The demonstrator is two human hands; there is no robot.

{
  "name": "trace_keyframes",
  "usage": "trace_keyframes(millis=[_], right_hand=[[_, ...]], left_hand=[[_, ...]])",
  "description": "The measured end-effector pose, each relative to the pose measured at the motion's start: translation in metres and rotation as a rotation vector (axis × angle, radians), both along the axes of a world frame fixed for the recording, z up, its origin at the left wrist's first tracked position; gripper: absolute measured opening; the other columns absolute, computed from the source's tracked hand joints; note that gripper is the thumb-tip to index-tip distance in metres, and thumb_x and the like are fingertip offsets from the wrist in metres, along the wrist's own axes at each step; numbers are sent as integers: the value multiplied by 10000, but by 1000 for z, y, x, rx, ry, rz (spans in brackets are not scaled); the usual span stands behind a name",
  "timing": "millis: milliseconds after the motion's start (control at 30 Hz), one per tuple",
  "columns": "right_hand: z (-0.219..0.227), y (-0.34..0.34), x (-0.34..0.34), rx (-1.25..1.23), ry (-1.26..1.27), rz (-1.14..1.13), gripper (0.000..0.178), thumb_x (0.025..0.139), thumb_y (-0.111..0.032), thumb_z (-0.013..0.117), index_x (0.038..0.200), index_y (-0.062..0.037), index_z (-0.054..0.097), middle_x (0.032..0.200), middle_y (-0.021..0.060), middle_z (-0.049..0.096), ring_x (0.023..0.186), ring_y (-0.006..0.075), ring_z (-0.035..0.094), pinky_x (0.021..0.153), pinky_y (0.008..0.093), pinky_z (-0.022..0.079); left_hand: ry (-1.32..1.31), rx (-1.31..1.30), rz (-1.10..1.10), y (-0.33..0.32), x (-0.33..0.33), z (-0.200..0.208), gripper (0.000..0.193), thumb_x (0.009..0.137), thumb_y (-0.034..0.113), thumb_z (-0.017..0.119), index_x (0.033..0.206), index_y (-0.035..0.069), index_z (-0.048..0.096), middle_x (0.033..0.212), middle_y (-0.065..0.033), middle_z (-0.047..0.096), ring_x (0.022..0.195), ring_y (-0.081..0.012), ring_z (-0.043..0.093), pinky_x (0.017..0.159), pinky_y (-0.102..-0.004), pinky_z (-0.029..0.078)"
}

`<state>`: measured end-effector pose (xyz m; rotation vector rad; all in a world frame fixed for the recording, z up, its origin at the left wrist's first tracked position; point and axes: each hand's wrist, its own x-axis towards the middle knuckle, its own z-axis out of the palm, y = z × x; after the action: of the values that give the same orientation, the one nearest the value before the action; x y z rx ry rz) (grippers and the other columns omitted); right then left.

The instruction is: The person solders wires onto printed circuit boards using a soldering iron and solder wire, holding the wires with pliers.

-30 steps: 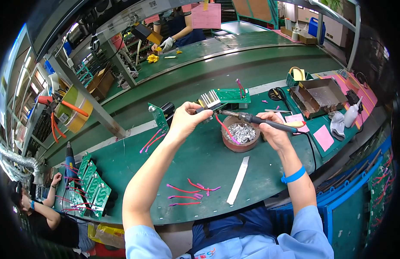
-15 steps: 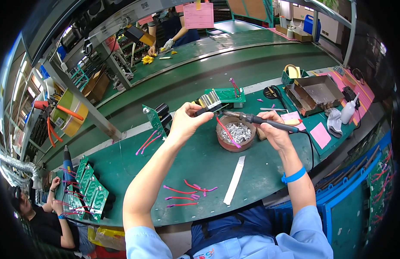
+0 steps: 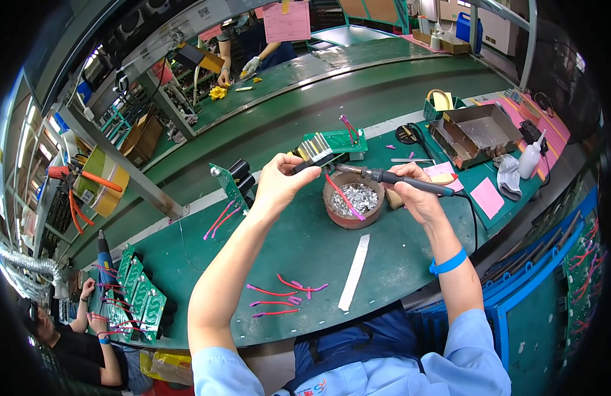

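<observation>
My left hand (image 3: 279, 183) pinches a black part with a finned metal heatsink (image 3: 315, 148) between thumb and fingers. A green circuit board (image 3: 353, 141) with red-and-purple leads extends behind the heatsink; whether they are joined, I cannot tell. From the held part a red wire (image 3: 346, 196) with a purple end hangs over a round clay-coloured bowl (image 3: 352, 220) of silvery scraps. My right hand (image 3: 416, 199) is closed around the handle of a soldering iron (image 3: 411, 183). Its tip meets or nearly meets the held part where the wire comes out.
Loose red wires (image 3: 276, 303) and a white strip (image 3: 353, 272) lie on the green bench. Circuit boards stand at left, near a co-worker (image 3: 74, 343). A metal tray (image 3: 477, 135), white bottle (image 3: 532, 157) and grey cloth (image 3: 509, 177) sit at right. Another person (image 3: 253, 53) works across the bench.
The whole view has shifted slightly. Both hands keep their holds, and the iron's tip remains at the held part beside the wire.
</observation>
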<state>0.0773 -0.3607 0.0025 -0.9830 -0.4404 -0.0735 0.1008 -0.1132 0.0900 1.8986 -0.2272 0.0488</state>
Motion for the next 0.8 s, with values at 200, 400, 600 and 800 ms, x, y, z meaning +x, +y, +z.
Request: trace_keyframes(millis=[200,400,600,800], right_hand=[[-2,-3,1,10,1,-13,234,665,-68,641,852,-66,501,947,71,474,914,190,495,854,361,405],[0,-3,-1,26,4,-6,217,665,-54,630,840,-58,501,952,78,480,915,191,501,860,361,402],[-3,-5,0,0,-6,-37,212,668,-56,629,838,-53,503,955,76,481,920,194,498,854,361,407],[0,-3,-4,26,-33,-38,194,673,28,599,840,-33,521,909,79,520,820,174,542,766,276,436]], left_hand=[[4,-15,-4,-3,-1,2,381,599,218,704,844,11,496,773,-66,562,690,-98,504,639,-220,397],[13,1,-11,-3,0,1,378,612,209,694,866,13,494,787,-66,557,715,-100,502,664,-220,387],[21,22,-13,-3,-1,1,374,627,201,681,889,13,491,815,-73,555,754,-106,501,704,-226,379],[13,7,10,-2,1,0,382,612,210,689,876,13,496,806,-74,563,730,-106,505,686,-230,386]])
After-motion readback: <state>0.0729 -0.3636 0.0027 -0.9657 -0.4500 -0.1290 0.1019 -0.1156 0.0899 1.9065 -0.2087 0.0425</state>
